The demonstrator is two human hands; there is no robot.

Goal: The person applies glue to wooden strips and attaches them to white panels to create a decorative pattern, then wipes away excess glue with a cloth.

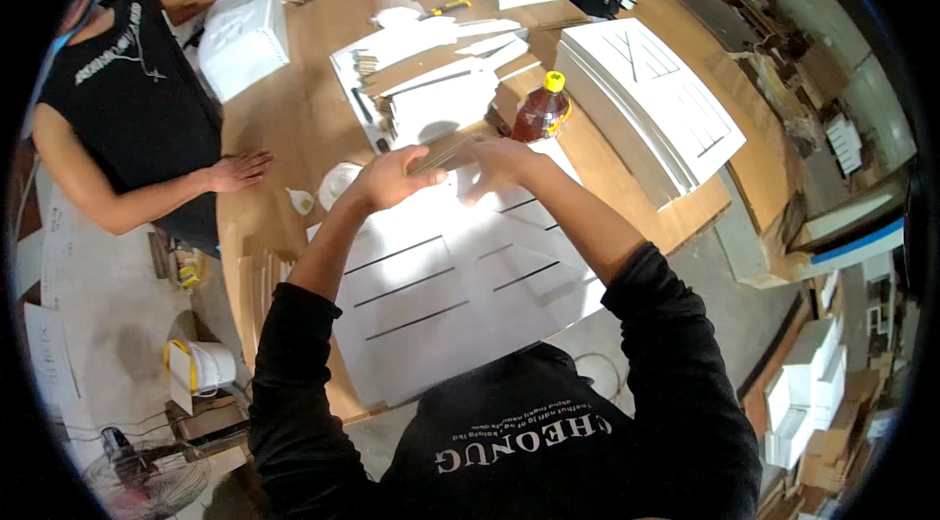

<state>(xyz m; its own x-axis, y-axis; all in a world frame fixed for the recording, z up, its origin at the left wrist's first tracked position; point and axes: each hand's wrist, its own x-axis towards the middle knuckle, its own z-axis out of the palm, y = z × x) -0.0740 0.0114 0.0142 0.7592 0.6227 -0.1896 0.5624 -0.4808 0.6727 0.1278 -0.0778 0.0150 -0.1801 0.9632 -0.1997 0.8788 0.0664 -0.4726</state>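
A large white sheet with dark parallel slots [411,309] lies in front of me at the table's near edge. Over its far edge is my left hand [395,179], thumb and fingers apart. My right hand [501,167] is opposite it, its fingers smeared by motion, so I cannot tell whether they hold anything. Thin brownish strips [441,160] show between the two hands; whether either hand touches them is unclear. Just beyond my right hand stands a bottle with dark red-brown liquid and a yellow cap [543,109].
White boards and strips [446,99] are piled mid-table. A stack of slotted white sheets [651,99] stands at right, another white stack [243,40] at far left. A yellow-handled cutter [450,7] lies behind. A co-worker's hand [240,170] rests at the left edge; other people work at the far side.
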